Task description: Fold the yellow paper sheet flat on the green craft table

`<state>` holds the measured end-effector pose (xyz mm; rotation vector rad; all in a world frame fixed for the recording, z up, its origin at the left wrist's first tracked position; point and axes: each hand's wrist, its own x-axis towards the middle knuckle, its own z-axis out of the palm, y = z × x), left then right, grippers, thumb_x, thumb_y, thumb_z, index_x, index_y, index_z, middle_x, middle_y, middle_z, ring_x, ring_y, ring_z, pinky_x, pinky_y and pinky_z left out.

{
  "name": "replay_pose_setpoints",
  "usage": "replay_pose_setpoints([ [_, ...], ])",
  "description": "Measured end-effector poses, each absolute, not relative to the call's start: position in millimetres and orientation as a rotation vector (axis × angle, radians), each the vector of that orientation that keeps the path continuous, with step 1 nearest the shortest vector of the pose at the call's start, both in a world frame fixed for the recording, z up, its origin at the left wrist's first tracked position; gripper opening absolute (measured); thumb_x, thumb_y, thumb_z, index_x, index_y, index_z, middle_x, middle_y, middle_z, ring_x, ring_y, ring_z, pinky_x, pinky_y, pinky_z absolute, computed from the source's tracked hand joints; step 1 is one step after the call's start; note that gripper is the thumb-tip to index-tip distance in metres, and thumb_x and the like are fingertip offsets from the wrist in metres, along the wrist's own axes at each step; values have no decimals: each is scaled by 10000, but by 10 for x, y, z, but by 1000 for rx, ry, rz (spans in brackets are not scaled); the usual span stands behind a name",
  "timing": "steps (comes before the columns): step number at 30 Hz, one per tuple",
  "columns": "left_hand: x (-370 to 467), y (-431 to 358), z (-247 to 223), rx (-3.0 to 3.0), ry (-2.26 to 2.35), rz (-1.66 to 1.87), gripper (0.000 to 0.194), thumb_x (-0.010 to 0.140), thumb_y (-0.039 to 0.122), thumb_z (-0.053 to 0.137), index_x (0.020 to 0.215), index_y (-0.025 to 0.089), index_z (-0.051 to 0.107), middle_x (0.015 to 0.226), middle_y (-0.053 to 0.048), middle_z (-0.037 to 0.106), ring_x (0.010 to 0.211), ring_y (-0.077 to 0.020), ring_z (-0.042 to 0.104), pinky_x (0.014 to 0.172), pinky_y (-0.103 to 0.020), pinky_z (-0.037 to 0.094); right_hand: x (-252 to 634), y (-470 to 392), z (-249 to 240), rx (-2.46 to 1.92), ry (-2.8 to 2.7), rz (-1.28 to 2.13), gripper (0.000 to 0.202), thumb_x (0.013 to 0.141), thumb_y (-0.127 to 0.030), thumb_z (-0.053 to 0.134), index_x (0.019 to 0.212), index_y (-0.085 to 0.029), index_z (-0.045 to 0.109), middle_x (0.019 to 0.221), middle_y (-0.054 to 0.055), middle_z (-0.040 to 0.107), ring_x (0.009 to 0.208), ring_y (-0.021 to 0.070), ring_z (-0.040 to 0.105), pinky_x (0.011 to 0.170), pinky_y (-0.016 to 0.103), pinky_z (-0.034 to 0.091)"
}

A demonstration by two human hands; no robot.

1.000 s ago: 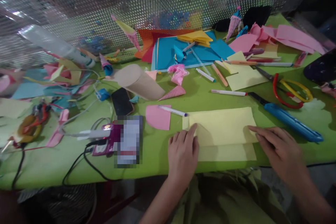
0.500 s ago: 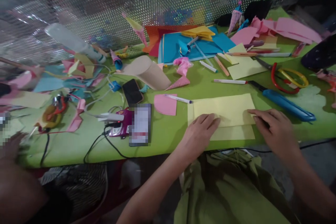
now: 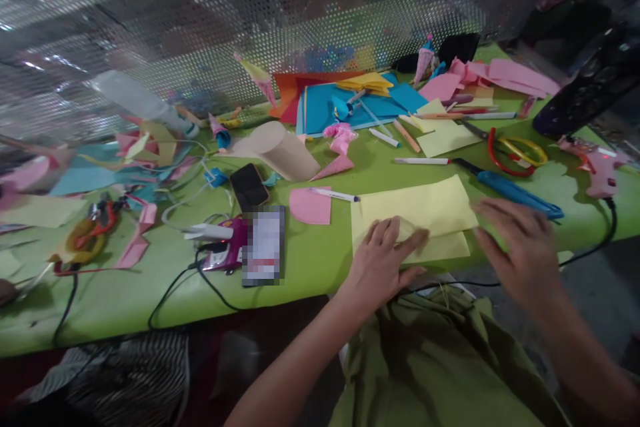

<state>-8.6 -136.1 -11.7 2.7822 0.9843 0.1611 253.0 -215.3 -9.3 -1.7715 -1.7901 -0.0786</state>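
Two layers of pale yellow paper [image 3: 430,203] lie at the front of the green table, the upper layer set slightly off the lower one. My left hand [image 3: 377,260] rests on the papers' lower left part, fingers spread and pressing them down. Just past the right edge of the sheets, my right hand [image 3: 520,240] hovers with fingers apart, a little smeared by motion, gripping nothing. A pen [image 3: 334,195] touches the area by the papers' upper left corner, across a pink paper piece [image 3: 311,207] with a rounded corner.
Right of the papers lie a blue utility knife [image 3: 520,195], red and yellow-handled scissors [image 3: 517,152] and a pink glue gun [image 3: 597,167]. Leftward are a phone [image 3: 249,187], a purple power strip [image 3: 227,250] with cables, and a cardboard tube [image 3: 285,150]. Coloured paper [image 3: 320,107] lies behind.
My right hand has let go of the paper's right edge and its fingers have spread. My left thumb has moved out from the fingers. The view has shifted, showing the glue gun more fully.
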Motion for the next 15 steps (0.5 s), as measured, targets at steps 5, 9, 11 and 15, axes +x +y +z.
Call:
replay_pose_setpoints([
  [5, -84, -1373, -136, 2813, 990, 173, 678, 1000, 626, 590, 1584, 286, 526, 1593, -197, 453, 1443, -397, 460, 1214, -580, 404, 1983, -2358, -181, -1517, -2219, 142, 593, 1062, -329, 557, 1631, -237, 419, 1648, 75, 524, 1485, 271, 517, 1181, 490, 416],
  [9, -109, -1373, -142, 2839, 971, 172, 705, 1015, 664, 530, 1611, 290, 486, 1611, -201, 452, 1459, -401, 467, 1214, -599, 409, 1943, -2424, -369, -1677, -2242, 48, 601, 1096, -364, 495, 1665, -252, 339, 1693, 53, 459, 1507, 240, 495, 1209, 497, 337],
  [11, -129, -1370, -137, 2844, 949, 164, 713, 1017, 673, 519, 1630, 315, 454, 1624, -188, 449, 1487, -387, 455, 1232, -592, 394, 2054, -2449, -396, -1741, -2203, 7, 574, 1101, -359, 490, 1653, -276, 358, 1663, 39, 506, 1480, 238, 524, 1190, 501, 333],
  [15, -183, -1384, -134, 2821, 941, 131, 713, 1030, 643, 528, 1649, 306, 421, 1688, -169, 396, 1560, -358, 394, 1280, -565, 341, 2330, -2492, -380, -1819, -2099, -55, 552, 1081, -320, 543, 1618, -310, 418, 1587, 21, 599, 1446, 268, 558, 1160, 520, 348],
])
